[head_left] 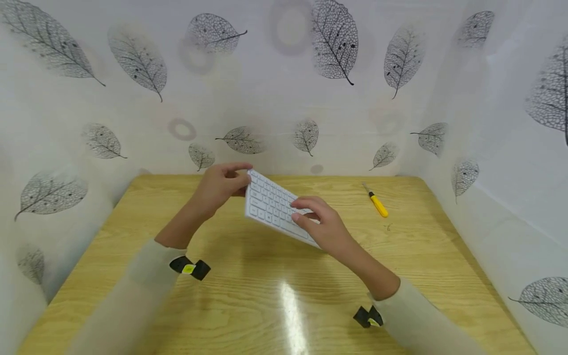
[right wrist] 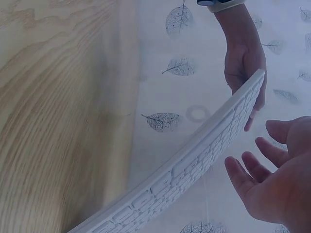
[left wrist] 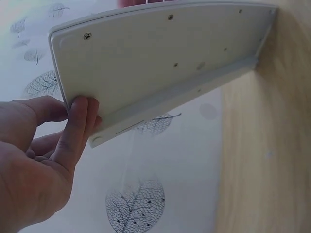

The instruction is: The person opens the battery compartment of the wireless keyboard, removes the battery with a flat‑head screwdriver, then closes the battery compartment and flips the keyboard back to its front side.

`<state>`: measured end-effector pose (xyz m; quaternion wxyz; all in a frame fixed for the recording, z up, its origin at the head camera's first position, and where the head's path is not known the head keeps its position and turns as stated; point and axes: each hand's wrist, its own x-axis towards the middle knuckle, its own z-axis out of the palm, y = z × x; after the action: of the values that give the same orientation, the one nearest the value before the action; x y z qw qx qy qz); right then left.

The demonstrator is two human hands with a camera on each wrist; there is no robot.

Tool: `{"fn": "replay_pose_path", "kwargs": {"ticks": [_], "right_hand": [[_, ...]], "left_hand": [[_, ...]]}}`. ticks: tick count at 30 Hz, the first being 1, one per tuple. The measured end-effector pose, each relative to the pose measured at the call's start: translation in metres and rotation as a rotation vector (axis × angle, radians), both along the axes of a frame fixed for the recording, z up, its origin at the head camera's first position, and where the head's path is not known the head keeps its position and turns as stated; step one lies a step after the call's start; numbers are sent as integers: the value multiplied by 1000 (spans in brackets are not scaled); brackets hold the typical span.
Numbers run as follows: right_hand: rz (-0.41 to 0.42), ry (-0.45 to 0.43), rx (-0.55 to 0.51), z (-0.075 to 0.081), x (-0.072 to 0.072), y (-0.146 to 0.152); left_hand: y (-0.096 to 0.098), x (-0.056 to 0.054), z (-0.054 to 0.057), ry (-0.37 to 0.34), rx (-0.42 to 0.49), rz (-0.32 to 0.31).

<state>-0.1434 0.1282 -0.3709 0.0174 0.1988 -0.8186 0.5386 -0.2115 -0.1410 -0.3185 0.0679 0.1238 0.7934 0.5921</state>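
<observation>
A white keyboard point(head_left: 269, 203) is tilted above the wooden table, its keys facing the person and its right end lower. My left hand point(head_left: 216, 188) pinches the left end between thumb and fingers. The left wrist view shows the underside of the keyboard point(left wrist: 141, 63), with several small screws and a raised ridge along one long edge. In front of the keys hovers my right hand point(head_left: 327, 228), overlapping the right part of the keyboard in the head view. From the right wrist, the fingers of that hand point(right wrist: 277, 179) look loosely bent and apart from the keys.
On the right side of the table point(head_left: 222, 305) lies a screwdriver point(head_left: 378, 204) with a yellow handle, its tip pointing away. A pale curtain point(head_left: 266, 93) with a leaf print surrounds the table at the back and sides. Black straps hang at both sleeve cuffs.
</observation>
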Motion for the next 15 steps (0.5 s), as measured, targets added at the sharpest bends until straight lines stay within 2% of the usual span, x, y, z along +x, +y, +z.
{"fn": "replay_pose_path", "kwargs": {"ticks": [9, 15], "right_hand": [[61, 36, -93, 20, -1, -24], [36, 63, -18, 37, -2, -37]], "left_hand": [[9, -5, 23, -4, -97, -15], [17, -5, 36, -28, -112, -19]]}}
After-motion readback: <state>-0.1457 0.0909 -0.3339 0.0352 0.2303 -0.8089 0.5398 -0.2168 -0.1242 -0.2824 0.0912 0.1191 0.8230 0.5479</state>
